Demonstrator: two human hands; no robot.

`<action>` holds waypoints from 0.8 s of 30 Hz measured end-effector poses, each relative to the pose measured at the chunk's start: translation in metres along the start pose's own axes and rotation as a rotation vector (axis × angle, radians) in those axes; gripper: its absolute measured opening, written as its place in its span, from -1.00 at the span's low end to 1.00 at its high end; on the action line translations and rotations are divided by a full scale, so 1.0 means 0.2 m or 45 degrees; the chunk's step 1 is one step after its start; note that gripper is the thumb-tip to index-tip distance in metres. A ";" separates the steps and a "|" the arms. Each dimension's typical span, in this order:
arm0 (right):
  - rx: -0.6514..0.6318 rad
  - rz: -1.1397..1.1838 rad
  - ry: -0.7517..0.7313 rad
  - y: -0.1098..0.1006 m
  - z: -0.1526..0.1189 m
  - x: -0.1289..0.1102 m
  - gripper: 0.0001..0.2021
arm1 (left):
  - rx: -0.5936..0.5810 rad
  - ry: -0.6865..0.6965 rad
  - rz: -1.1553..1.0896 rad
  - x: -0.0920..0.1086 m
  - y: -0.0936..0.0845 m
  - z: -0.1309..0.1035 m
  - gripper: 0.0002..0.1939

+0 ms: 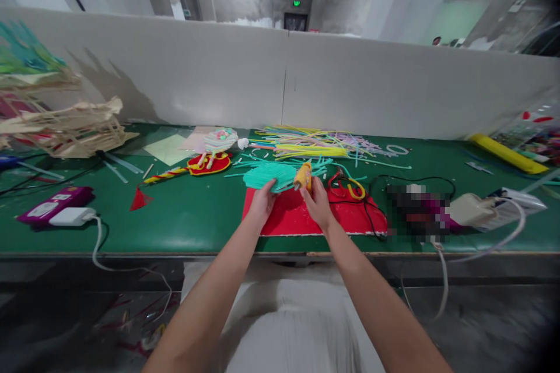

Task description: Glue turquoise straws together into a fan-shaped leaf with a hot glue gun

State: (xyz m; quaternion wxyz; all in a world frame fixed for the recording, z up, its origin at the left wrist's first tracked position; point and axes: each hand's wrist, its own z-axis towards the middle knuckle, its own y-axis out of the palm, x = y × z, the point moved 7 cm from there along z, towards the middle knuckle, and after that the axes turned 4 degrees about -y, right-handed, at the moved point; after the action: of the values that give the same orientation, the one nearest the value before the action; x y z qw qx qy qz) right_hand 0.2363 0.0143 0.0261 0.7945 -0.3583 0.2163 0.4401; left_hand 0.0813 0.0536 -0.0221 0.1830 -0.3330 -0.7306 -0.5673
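My left hand [264, 200] is closed on the edge of a turquoise panel [269, 177] that looks made of chenille stems laid side by side. A yellow hot glue gun [303, 176] is gripped in my right hand [317, 203], its metal tip turned toward the panel, close to its right edge. Both hands are above a red board [289, 215]. Loose turquoise stems [322, 164] lie just behind the panel. Scissors with red handles [336, 184] and a bent yellow stem [357, 190] rest right of the glue gun. My right fingers partly hide the glue gun's body.
A heap of coloured stems [306, 143] lies at the back. To the left are a red-and-yellow ornament [210, 164], a purple box [55, 205] with a white plug, and a wooden-stick model [70, 128]. A black cord [371, 210] crosses the board's right side. A white partition [196, 76] stands behind.
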 end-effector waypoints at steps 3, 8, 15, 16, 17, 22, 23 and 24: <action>-0.047 0.049 0.040 0.02 0.00 0.01 -0.77 | -0.034 -0.015 -0.014 0.00 0.01 0.00 -0.73; -0.169 0.101 0.101 0.05 -0.01 0.02 -0.73 | -0.082 -0.002 -0.047 0.00 0.03 0.00 -0.75; 0.067 0.135 0.059 -0.01 -0.01 0.00 -0.67 | -0.126 0.021 -0.024 0.01 0.05 -0.01 -0.67; 0.155 0.108 0.053 -0.04 -0.01 0.00 -0.65 | -0.117 0.016 -0.026 0.02 0.04 -0.02 -0.65; 0.238 0.063 0.061 -0.07 -0.02 0.00 -0.63 | -0.098 0.007 -0.027 0.02 0.04 -0.02 -0.64; 0.376 -0.323 0.169 -0.13 -0.05 -0.02 -0.53 | -0.087 -0.028 -0.067 0.04 0.02 -0.02 -0.72; 0.359 -0.397 0.177 -0.13 -0.05 -0.03 -0.52 | -0.097 -0.028 -0.084 0.04 0.02 -0.01 -0.73; 0.340 -0.459 0.179 -0.12 -0.05 -0.03 -0.50 | -0.097 -0.029 -0.101 0.04 0.01 -0.01 -0.75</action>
State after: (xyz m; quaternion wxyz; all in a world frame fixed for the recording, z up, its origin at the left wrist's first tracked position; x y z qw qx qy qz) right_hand 0.2537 -0.0049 0.0333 0.8836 -0.3125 0.2598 0.2326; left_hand 0.0774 0.0542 -0.0143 0.1391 -0.3171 -0.7230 -0.5978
